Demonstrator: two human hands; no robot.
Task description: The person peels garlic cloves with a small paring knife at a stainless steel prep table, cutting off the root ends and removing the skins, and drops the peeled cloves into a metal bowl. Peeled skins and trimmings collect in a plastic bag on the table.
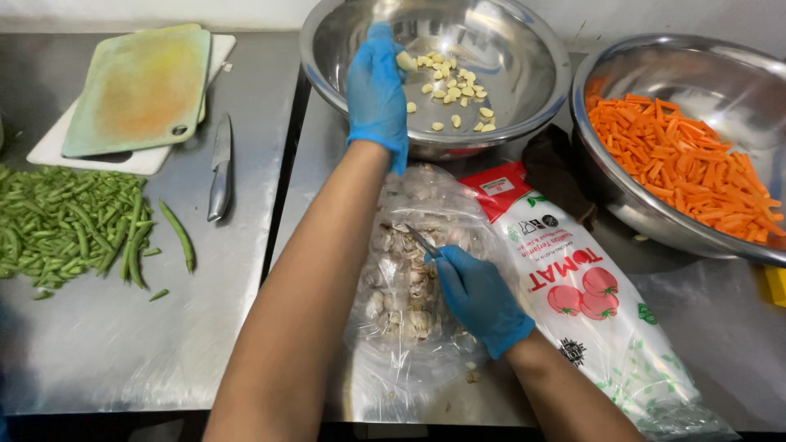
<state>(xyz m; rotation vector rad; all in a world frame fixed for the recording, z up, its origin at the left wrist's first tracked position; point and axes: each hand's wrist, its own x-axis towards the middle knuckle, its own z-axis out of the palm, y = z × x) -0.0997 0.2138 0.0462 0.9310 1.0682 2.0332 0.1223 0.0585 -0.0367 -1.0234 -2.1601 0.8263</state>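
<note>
I see the left hand (377, 86), in a blue glove, reaching over the rim of the near steel bowl (524, 49). Its fingers are pinched narrow on one peeled clove (405, 60), held just above the bowl floor. More peeled garlic (454, 90) lies scattered across the bottom of that bowl.

I see the right hand (479, 299), also gloved blue, closed around a small knife (422, 240); the blade points up and to the left. This hand rests over a clear bag (409, 360) containing unpeeled garlic and skins (401, 278), placed on the steel counter (123, 352) directly below the bowl.

Just right of the clear bag lies a printed pouch (589, 303) with tomato pictures and a red top. A second bowl (737, 82) at far right holds carrot sticks (688, 164).

At left, green beans (65, 221) are piled on the counter. A larger knife (219, 168) lies beside them, below two stacked cutting boards (139, 90).
</note>
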